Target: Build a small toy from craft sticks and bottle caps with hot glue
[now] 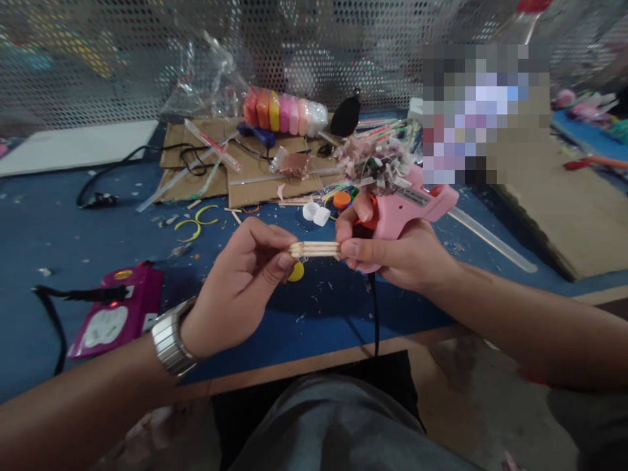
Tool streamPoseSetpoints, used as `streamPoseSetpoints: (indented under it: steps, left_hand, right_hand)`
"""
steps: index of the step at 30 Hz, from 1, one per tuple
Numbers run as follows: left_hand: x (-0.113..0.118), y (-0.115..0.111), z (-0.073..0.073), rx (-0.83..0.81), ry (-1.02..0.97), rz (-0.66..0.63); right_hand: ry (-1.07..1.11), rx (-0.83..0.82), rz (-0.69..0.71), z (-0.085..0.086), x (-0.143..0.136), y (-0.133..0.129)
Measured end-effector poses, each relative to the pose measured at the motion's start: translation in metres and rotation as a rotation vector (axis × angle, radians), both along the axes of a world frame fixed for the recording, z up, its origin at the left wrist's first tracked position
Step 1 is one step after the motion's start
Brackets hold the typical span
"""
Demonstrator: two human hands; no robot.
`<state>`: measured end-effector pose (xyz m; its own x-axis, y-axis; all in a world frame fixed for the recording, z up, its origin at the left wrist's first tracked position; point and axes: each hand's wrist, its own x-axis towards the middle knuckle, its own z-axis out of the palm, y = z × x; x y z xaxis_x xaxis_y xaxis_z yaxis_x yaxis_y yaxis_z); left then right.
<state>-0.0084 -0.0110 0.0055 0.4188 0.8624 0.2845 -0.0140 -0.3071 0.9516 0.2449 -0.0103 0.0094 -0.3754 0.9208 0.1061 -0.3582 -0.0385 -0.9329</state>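
Note:
A small bundle of short pale wooden sticks [320, 249] lies level between my two hands, above the blue table. My left hand [250, 275], with a metal watch on its wrist, pinches the bundle's left end between thumb and fingers. The thumb and a finger of my right hand [397, 255] meet the right end. That same hand also grips a pink glue gun [405, 212] with an orange trigger, its handle in the palm. Clumps of glue strands and scraps cover the gun's front. A black cord hangs from its handle over the table edge.
A purple power strip [118, 311] with a lit red light sits at the left. Behind are cardboard pieces [196, 154], a row of coloured clay packs [284, 112], bottle caps [342, 199] and yellow rings [189, 229]. A clear glue stick [493, 241] lies right, beside a brown board [564, 209].

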Motion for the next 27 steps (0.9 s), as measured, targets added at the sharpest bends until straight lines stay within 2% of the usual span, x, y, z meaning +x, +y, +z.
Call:
streamPoseSetpoints:
  steps: [13,22,27]
  left_hand:
    - [-0.0019,0.0031,-0.0027,0.057,-0.016,-0.042]
    - [0.0004,-0.0009,0.0019,-0.027,-0.010,0.023]
    - [-0.0005,-0.0016,0.0029,-0.043,-0.005,0.016]
  right_hand:
    - [-0.026,0.006,-0.011,-0.0009,0.0003,0.0001]
    - [-0.025,0.010,-0.026,-0.0001,0.0004,-0.0016]
    - [-0.015,-0.021,-0.027,0.0036,-0.0003,-0.0019]
